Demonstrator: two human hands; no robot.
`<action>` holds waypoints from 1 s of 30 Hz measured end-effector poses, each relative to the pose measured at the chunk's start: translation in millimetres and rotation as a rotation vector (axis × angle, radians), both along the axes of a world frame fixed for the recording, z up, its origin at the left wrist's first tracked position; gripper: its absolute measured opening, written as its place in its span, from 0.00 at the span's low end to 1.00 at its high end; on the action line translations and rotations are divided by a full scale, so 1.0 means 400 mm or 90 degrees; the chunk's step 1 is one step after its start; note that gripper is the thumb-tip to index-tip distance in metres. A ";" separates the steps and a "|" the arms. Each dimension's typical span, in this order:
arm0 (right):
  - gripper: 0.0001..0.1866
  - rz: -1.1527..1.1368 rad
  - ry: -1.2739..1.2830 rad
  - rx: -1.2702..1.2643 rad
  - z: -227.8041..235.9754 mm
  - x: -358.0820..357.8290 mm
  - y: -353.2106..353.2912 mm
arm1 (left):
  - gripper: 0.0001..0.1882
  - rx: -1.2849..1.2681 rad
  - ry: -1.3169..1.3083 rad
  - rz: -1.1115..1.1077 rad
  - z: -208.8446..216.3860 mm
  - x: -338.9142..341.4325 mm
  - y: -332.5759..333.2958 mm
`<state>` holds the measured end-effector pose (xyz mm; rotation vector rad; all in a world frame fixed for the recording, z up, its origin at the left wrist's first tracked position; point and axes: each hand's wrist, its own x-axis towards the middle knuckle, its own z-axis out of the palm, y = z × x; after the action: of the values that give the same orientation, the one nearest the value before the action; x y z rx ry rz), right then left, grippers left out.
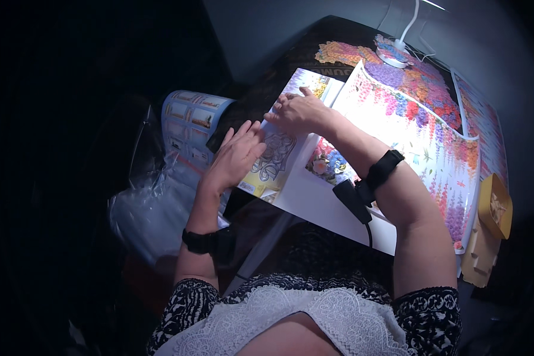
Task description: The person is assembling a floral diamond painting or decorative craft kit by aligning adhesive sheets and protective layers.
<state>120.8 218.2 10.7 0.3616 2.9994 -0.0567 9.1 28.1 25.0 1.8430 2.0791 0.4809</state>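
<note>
My left hand [237,153] lies with its fingers stretched out on the left edge of a long printed paper [273,155]. That paper carries a grey scrolled ornament, with yellow and floral patches toward its ends. Farther up, my right hand [299,113] rests on the same paper, fingers extended and thumb lifted; neither hand grips anything. Beside the paper is a white sheet [320,202] with a flower-printed patch [329,161], partly hidden by my right forearm. A large floral sheet [430,160] spreads to the right, brightly lit.
A white lamp base [393,54] stands at the back among floral cut pieces [424,86]. At the right edge sits a yellow tray [495,204] with small pale pieces. Clear plastic wrapping [166,204] and a blue picture-printed sheet [193,121] are at the left.
</note>
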 end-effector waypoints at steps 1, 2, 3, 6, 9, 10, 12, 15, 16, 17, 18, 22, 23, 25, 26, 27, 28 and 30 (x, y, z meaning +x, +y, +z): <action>0.21 0.002 -0.001 -0.002 -0.007 0.004 0.003 | 0.26 0.011 0.006 0.001 0.004 0.004 -0.014; 0.23 -0.019 0.076 -0.044 -0.014 0.010 0.006 | 0.26 0.022 0.011 0.002 0.005 0.008 -0.027; 0.33 -0.039 0.154 -0.087 -0.011 0.011 0.001 | 0.26 0.021 0.011 0.005 0.001 0.008 -0.045; 0.20 0.001 0.019 0.004 0.001 0.009 -0.002 | 0.27 0.054 0.002 0.018 -0.013 0.004 -0.088; 0.19 0.001 0.026 -0.001 0.001 0.007 -0.009 | 0.26 0.055 0.017 0.021 -0.018 0.007 -0.117; 0.19 -0.001 0.026 -0.001 -0.002 0.010 -0.008 | 0.23 0.083 -0.005 0.041 -0.020 0.008 -0.127; 0.19 0.009 0.048 -0.002 -0.006 0.017 -0.007 | 0.21 0.110 -0.027 0.058 -0.026 0.002 -0.152; 0.19 -0.028 0.033 -0.035 -0.001 0.017 0.001 | 0.15 0.387 -0.124 0.251 -0.042 -0.001 -0.163; 0.19 -0.024 0.034 -0.036 0.000 0.017 0.004 | 0.15 0.386 -0.121 0.255 -0.039 0.003 -0.157; 0.19 -0.020 0.034 -0.044 0.001 0.023 0.009 | 0.16 0.330 -0.160 0.314 -0.033 0.003 -0.149; 0.20 -0.017 0.033 -0.051 0.002 0.028 0.009 | 0.18 0.273 -0.201 0.373 -0.029 0.001 -0.141; 0.21 -0.031 0.076 -0.075 -0.008 0.040 -0.009 | 0.22 0.065 -0.390 0.435 -0.031 0.011 -0.110; 0.21 -0.029 0.076 -0.077 -0.012 0.040 -0.013 | 0.20 0.048 -0.370 0.400 -0.036 0.013 -0.112; 0.20 -0.026 0.096 -0.062 -0.019 0.037 -0.017 | 0.16 0.088 -0.394 0.383 -0.063 0.011 -0.114; 0.20 -0.024 0.096 -0.064 -0.022 0.035 -0.016 | 0.13 0.127 -0.419 0.365 -0.081 0.007 -0.116; 0.20 -0.014 0.089 -0.055 -0.024 0.033 -0.017 | 0.13 0.124 -0.419 0.367 -0.098 0.002 -0.121; 0.20 -0.003 0.082 -0.047 -0.027 0.032 -0.019 | 0.12 0.128 -0.405 0.356 -0.114 -0.004 -0.128; 0.19 0.017 0.103 -0.014 -0.044 0.031 -0.018 | 0.11 0.127 -0.391 0.347 -0.129 -0.012 -0.135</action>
<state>133.0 210.8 -6.9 0.3293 3.1599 -0.1226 4.3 -25.9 -26.7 0.9800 2.0909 1.2453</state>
